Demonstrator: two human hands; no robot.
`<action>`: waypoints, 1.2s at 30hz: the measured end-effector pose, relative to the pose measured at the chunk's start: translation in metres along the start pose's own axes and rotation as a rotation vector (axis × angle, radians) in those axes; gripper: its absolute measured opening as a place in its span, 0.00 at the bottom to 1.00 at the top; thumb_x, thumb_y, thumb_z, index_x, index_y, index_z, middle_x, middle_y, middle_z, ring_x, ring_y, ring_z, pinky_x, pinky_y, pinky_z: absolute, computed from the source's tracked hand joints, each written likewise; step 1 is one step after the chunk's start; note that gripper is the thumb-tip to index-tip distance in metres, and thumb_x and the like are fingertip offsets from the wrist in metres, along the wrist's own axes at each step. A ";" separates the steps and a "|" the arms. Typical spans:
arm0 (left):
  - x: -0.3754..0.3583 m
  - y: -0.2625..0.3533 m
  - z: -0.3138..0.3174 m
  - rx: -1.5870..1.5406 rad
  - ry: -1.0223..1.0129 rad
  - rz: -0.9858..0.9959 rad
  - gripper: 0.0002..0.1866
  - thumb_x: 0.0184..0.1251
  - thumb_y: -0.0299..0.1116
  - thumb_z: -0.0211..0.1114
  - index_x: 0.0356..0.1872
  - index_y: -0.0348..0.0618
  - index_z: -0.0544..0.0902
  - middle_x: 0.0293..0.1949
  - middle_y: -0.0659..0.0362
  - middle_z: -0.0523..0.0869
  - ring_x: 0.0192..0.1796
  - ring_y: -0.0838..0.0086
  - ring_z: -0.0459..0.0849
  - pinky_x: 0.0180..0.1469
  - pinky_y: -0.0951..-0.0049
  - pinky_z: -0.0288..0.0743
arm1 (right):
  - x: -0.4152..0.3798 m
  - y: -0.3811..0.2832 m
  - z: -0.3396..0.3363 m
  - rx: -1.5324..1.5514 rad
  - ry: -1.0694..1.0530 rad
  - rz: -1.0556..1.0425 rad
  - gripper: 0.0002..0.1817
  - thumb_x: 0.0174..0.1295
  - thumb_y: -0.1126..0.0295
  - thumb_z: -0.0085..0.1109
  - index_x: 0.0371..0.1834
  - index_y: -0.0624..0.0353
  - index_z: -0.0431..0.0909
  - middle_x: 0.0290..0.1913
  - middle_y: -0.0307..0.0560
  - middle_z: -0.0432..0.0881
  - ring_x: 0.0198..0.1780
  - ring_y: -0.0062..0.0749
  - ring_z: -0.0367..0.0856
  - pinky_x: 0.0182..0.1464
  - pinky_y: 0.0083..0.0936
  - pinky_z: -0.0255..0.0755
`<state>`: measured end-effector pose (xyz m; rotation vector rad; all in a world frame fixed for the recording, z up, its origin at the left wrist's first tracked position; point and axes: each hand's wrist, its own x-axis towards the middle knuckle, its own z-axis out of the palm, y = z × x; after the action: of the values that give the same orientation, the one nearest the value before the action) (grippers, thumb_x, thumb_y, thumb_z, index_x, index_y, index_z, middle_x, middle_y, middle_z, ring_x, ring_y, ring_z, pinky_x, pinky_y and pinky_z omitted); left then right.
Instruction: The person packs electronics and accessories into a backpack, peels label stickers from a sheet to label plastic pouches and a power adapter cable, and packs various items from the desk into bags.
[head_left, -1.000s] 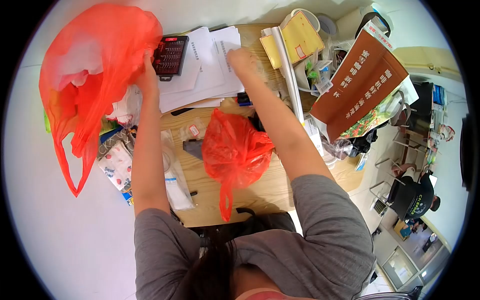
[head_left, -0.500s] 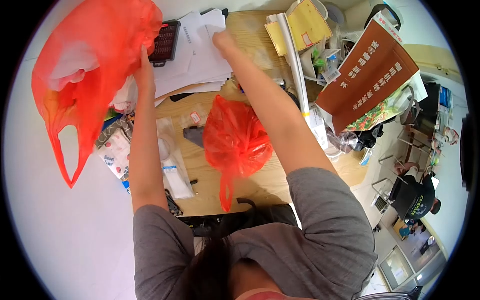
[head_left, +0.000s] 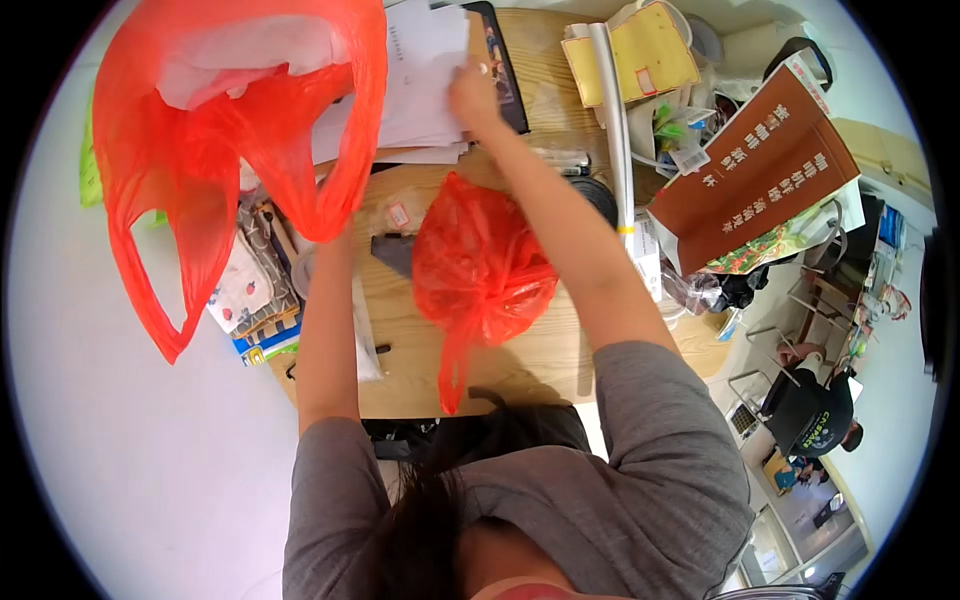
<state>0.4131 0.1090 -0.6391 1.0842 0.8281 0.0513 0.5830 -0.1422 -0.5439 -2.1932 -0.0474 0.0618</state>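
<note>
A large red plastic bag (head_left: 215, 130) with pale contents fills the upper left, its handle loops hanging down. My left forearm rises behind this bag, which hides the hand and its fingers. My right hand (head_left: 473, 98) is closed at the right edge of a stack of white papers (head_left: 420, 75), beside a dark flat tablet-like object (head_left: 500, 75). What its fingers hold, if anything, is too small to make out. Between my arms a second red bag (head_left: 475, 265), tied and bulging, sits on the wooden table (head_left: 500, 365).
Folded patterned cloths (head_left: 245, 285) lie under the large bag. To the right are a yellow folder (head_left: 645, 55), a long silvery roll (head_left: 612, 120) and a brown paper bag (head_left: 760, 175). A seated person (head_left: 815, 410) is far off at the right.
The large red bag has shifted right and now covers my left hand. My right hand has moved slightly right and down. The dark flat object beside the papers has come into view.
</note>
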 end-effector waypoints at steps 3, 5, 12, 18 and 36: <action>-0.012 0.009 0.039 -0.627 -0.279 -0.011 0.20 0.67 0.40 0.54 0.56 0.40 0.69 0.53 0.51 0.76 0.52 0.63 0.77 0.50 0.64 0.75 | 0.001 -0.017 0.036 -0.021 0.048 0.005 0.22 0.56 0.63 0.57 0.47 0.69 0.67 0.38 0.69 0.77 0.42 0.63 0.75 0.44 0.47 0.70; -0.034 0.036 0.064 -0.674 -0.252 -0.022 0.23 0.67 0.43 0.55 0.58 0.42 0.68 0.56 0.51 0.73 0.56 0.65 0.74 0.55 0.64 0.71 | 0.001 -0.023 0.037 -0.173 0.083 0.018 0.22 0.55 0.64 0.57 0.48 0.68 0.68 0.41 0.66 0.76 0.44 0.62 0.74 0.46 0.47 0.70; -0.055 0.064 0.106 -0.216 0.361 -0.242 0.27 0.68 0.48 0.51 0.61 0.42 0.65 0.62 0.54 0.68 0.63 0.62 0.68 0.60 0.59 0.68 | 0.011 0.020 -0.022 -0.019 0.046 -0.090 0.21 0.55 0.66 0.55 0.52 0.61 0.71 0.54 0.61 0.71 0.54 0.55 0.70 0.55 0.43 0.65; -0.041 0.053 0.106 -0.329 0.162 -0.234 0.29 0.67 0.50 0.53 0.62 0.44 0.64 0.61 0.54 0.69 0.64 0.63 0.67 0.62 0.58 0.66 | 0.006 0.013 -0.006 -0.044 0.033 -0.182 0.21 0.55 0.66 0.56 0.52 0.61 0.71 0.53 0.59 0.72 0.53 0.54 0.70 0.55 0.42 0.65; -0.135 0.098 0.162 -0.068 -0.252 -0.044 0.26 0.69 0.47 0.52 0.60 0.39 0.66 0.59 0.52 0.73 0.60 0.61 0.72 0.61 0.57 0.68 | -0.116 0.035 -0.204 -0.698 0.247 0.117 0.27 0.48 0.64 0.64 0.52 0.59 0.68 0.46 0.53 0.72 0.47 0.48 0.76 0.47 0.40 0.72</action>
<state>0.4523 -0.0220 -0.4510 0.9843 0.6181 -0.0919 0.4806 -0.3339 -0.4503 -2.8812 0.2315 -0.1882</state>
